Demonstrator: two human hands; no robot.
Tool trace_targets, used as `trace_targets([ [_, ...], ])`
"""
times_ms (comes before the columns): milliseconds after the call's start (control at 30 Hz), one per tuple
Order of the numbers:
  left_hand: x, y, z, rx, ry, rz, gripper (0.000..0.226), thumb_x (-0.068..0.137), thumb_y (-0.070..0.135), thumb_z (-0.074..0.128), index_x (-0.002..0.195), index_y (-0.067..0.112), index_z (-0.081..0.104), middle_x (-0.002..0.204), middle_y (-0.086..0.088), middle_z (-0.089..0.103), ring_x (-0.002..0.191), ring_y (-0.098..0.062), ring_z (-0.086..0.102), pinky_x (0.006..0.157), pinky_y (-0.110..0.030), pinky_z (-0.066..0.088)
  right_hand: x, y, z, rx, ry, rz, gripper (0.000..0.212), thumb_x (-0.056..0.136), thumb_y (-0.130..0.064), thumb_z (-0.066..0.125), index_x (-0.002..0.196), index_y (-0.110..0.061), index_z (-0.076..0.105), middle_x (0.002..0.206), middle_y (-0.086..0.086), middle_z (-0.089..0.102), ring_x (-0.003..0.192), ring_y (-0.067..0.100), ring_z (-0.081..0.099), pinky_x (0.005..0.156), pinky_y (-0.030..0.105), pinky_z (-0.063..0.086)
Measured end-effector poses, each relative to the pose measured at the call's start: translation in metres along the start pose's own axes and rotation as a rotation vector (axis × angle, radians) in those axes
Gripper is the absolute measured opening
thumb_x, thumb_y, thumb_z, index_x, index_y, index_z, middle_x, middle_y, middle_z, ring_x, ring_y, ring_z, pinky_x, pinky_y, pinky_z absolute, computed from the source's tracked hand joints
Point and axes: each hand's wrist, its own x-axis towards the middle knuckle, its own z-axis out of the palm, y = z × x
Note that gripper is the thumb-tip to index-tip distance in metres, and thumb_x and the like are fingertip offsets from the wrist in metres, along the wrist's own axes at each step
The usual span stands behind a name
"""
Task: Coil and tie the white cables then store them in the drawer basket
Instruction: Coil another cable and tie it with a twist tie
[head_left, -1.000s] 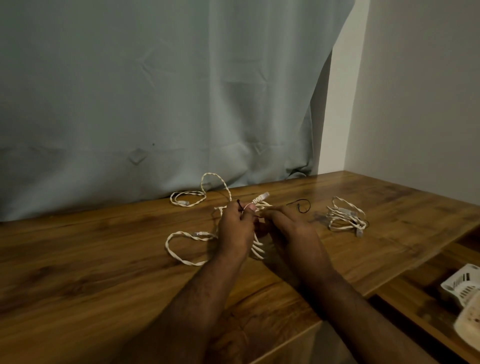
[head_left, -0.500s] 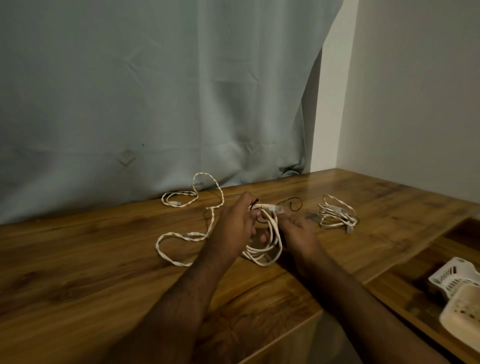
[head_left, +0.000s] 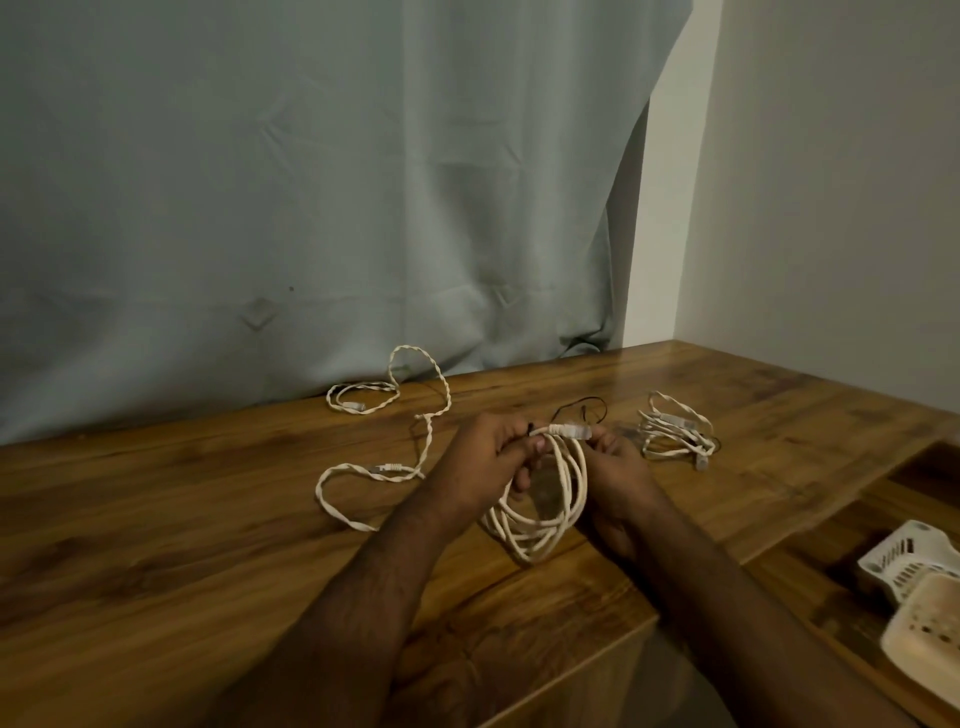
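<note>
Two hands work nearest: the left hand (head_left: 485, 457) grips the coil (head_left: 540, 512), the right hand (head_left: 615, 467) pinches its plug (head_left: 571, 430); no tie yet. Farther, one bundle (head_left: 672, 431) looks tied, one cable (head_left: 384, 415) lies loose on the worktop (head_left: 156, 519). The basket (head_left: 906, 558) waits at right.

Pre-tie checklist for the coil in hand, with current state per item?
1. Coil gathered into loops: ok, the held coil hangs in several loops between both hands.
2. Left hand grips the top of the coil: ok.
3. Right hand pinches the connector end: ok.
4. Tie ready: cannot tell; a thin dark wire lies behind the hands, whether it is held is unclear.
5. Loose cable on the table clear of the coil: cannot tell, the left hand hides its near end.
6. Basket accessible: ok, it sits at lower right.
</note>
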Motion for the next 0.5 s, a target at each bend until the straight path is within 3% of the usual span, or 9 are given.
trace_targets([
  [67,-0.001,0.002,0.0,0.014,-0.045,-0.018,0.023,0.104,0.013,0.056,0.095,-0.002,0.07,0.06,-0.01,0.061,0.049,-0.018,0.054,0.053,-0.029,0.048,0.001,0.001,0.0,-0.01,0.039,-0.016,0.025,0.094,0.0,0.067,0.116,0.009,0.064,0.096,0.029,0.071,0.072,0.032,0.07,0.065,0.037,0.062],
  [133,-0.003,0.003,-0.002,0.044,-0.098,-0.023,0.024,0.104,0.014,0.055,0.089,0.006,0.071,0.06,-0.003,0.064,0.052,-0.018,0.056,0.054,-0.03,0.049,0.0,0.0,-0.001,-0.015,0.067,-0.02,0.014,0.092,0.006,0.067,0.104,0.002,0.066,0.086,0.025,0.069,0.064,0.029,0.068,0.057,0.034,0.06],
  [233,-0.006,0.008,-0.003,0.113,-0.145,-0.002,0.028,0.105,0.014,0.053,0.083,0.018,0.07,0.059,0.008,0.065,0.05,-0.007,0.056,0.054,-0.028,0.048,-0.002,-0.003,-0.001,0.008,0.052,-0.061,0.018,0.089,0.014,0.066,0.098,-0.002,0.065,0.086,0.025,0.066,0.059,0.027,0.065,0.052,0.032,0.058],
  [333,-0.007,0.014,-0.002,0.172,-0.158,0.021,0.028,0.106,0.016,0.053,0.085,0.028,0.068,0.06,0.018,0.064,0.047,0.005,0.05,0.051,-0.016,0.042,-0.003,-0.003,0.0,0.026,0.036,-0.127,0.011,0.098,-0.002,0.064,0.108,0.003,0.063,0.09,0.025,0.065,0.065,0.027,0.066,0.059,0.034,0.06],
  [400,-0.006,0.017,-0.003,0.184,-0.17,0.026,0.026,0.107,0.019,0.052,0.088,0.024,0.069,0.064,0.017,0.063,0.05,0.009,0.052,0.05,-0.007,0.038,-0.004,-0.002,0.0,0.011,0.022,-0.203,0.02,0.102,-0.01,0.061,0.11,0.008,0.062,0.087,0.022,0.066,0.066,0.026,0.066,0.06,0.035,0.06],
  [500,-0.006,0.017,-0.007,0.182,-0.161,0.027,0.032,0.107,0.02,0.05,0.085,0.005,0.068,0.053,0.021,0.058,0.046,0.009,0.048,0.048,-0.007,0.033,-0.006,-0.002,0.002,-0.051,-0.031,-0.333,0.01,0.1,-0.007,0.06,0.099,0.003,0.063,0.082,0.019,0.068,0.067,0.028,0.067,0.062,0.038,0.06],
])
